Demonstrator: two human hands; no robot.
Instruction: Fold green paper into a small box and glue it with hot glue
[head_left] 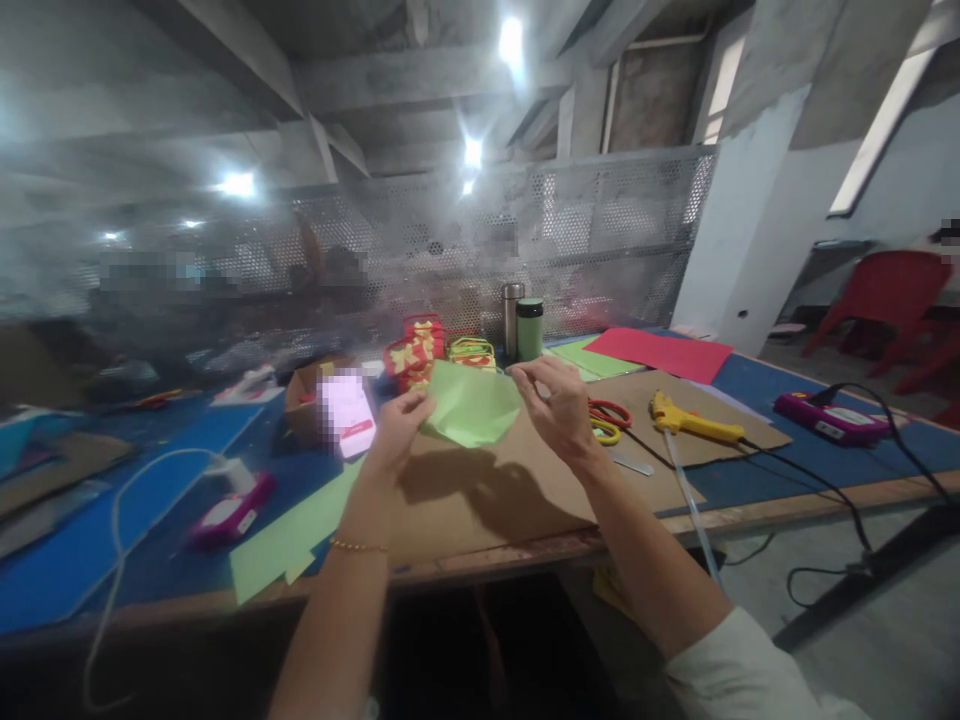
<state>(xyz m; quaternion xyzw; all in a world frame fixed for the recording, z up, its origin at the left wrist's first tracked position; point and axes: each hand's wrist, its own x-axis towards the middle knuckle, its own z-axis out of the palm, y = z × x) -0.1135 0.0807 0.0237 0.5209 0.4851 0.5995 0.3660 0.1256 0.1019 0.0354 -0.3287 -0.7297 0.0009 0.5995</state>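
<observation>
A light green sheet of paper (474,408), slightly curved and creased, is held up above the brown cardboard (480,500). My left hand (403,425) pinches its left edge between thumb and fingers. My right hand (556,405) is closed at the sheet's upper right corner, fingertips pressed together there. Both hands cast shadows on the cardboard below. Beside my left forearm lie light green paper strips (289,530). Just right of my right hand are scissors with red and yellow handles (609,420), partly hidden by that hand.
A yellow glue gun (694,420) with a cord lies to the right, near a purple power strip (832,418). Red paper (656,350) is behind it. A green-bodied bottle (529,332), red decorated boxes (414,352), a lit phone (349,415) and another purple power strip (232,512) stand around.
</observation>
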